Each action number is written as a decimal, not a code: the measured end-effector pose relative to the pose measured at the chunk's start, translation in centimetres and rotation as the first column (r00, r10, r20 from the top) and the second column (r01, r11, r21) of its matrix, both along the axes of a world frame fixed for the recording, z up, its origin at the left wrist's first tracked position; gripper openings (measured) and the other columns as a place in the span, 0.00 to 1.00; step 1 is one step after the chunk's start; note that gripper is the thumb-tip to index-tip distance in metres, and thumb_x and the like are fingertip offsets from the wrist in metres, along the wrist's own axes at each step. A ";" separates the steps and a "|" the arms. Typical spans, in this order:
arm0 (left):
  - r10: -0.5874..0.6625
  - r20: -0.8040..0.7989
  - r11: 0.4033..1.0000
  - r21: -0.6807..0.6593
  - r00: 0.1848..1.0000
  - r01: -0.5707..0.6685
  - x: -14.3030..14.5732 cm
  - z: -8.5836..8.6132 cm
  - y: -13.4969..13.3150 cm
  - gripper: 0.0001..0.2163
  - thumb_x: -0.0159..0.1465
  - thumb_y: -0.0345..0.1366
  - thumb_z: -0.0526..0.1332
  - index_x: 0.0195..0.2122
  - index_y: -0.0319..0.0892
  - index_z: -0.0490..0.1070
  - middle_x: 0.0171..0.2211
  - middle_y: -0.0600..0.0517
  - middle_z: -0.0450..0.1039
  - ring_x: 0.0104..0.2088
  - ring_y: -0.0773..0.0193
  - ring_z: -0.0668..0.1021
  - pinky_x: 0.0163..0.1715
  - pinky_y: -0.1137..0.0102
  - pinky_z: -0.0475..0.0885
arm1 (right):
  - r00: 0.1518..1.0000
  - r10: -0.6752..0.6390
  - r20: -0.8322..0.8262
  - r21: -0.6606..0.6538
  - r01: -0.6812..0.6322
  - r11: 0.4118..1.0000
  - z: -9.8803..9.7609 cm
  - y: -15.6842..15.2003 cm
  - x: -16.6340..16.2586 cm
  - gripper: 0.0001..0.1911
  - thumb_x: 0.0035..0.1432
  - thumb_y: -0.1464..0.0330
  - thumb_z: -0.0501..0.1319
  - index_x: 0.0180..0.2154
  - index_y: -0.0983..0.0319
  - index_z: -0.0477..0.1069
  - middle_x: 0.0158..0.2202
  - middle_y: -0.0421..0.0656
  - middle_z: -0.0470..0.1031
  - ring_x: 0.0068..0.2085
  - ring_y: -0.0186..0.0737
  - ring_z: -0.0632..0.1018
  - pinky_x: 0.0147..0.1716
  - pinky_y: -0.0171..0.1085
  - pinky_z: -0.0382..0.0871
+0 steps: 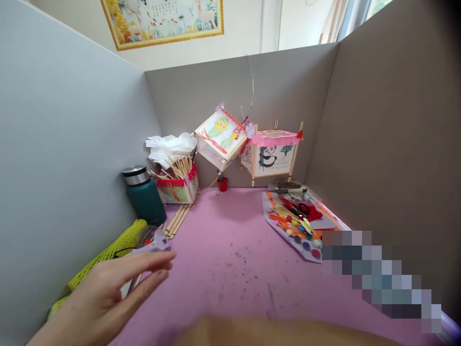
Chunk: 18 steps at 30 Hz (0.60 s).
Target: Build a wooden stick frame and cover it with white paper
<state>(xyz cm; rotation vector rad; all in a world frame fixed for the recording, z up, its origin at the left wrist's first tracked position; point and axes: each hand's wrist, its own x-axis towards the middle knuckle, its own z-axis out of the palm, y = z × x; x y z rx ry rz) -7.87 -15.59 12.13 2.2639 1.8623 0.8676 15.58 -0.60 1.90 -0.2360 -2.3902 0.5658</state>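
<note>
My left hand [108, 293] is low on the left, its thumb and fingers stretched out and apart, with nothing visible between them. Just beyond its fingertips lies a lavender tool that looks like a glue gun [155, 243], partly covered by the hand. A blurred shape along the bottom edge appears to be my right hand [223, 332] and forearm; its fingers cannot be made out. Further back hang or stand two paper lanterns on stick frames: a tilted one with drawn fruit-like figures [221, 134] and an upright one with a panda [272, 156].
The pink tabletop [230, 230] has grey partitions on three sides. On the left are a green bottle [146, 197], a box of sticks [176, 190], white tissue [169, 146] and yellow-green mesh [108, 250]. Paint pots, scissors and paper lie on a sheet [279, 230] at the right.
</note>
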 end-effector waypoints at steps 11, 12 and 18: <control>-0.040 0.075 0.980 -0.190 0.996 0.054 2.3 0.5 3.4 0.17 0.63 0.49 0.55 0.43 0.48 0.77 0.36 0.53 0.80 0.36 0.62 0.80 0.36 0.74 0.74 | 0.989 0.109 0.102 0.079 -0.117 0.990 1.0 -9.0 -4.1 0.12 0.64 0.62 0.57 0.47 0.58 0.69 0.49 0.45 0.71 0.44 0.39 0.75 0.42 0.41 0.72; -0.060 0.081 0.976 -0.202 0.995 0.076 2.6 0.4 4.1 0.17 0.63 0.49 0.54 0.43 0.47 0.77 0.35 0.53 0.80 0.34 0.63 0.80 0.34 0.75 0.74 | 0.988 0.110 0.106 0.085 -0.119 0.989 0.6 -9.1 -3.9 0.10 0.63 0.62 0.57 0.45 0.55 0.71 0.48 0.43 0.72 0.44 0.38 0.75 0.42 0.38 0.71; -0.151 0.075 0.948 -0.273 0.986 0.166 4.3 -1.5 6.6 0.17 0.64 0.45 0.52 0.41 0.45 0.77 0.31 0.54 0.79 0.31 0.65 0.79 0.32 0.76 0.71 | 0.888 -0.458 0.048 0.021 0.458 0.889 -0.1 -4.1 2.6 0.04 0.54 0.72 0.60 0.35 0.60 0.72 0.36 0.44 0.71 0.33 0.35 0.74 0.33 0.33 0.67</control>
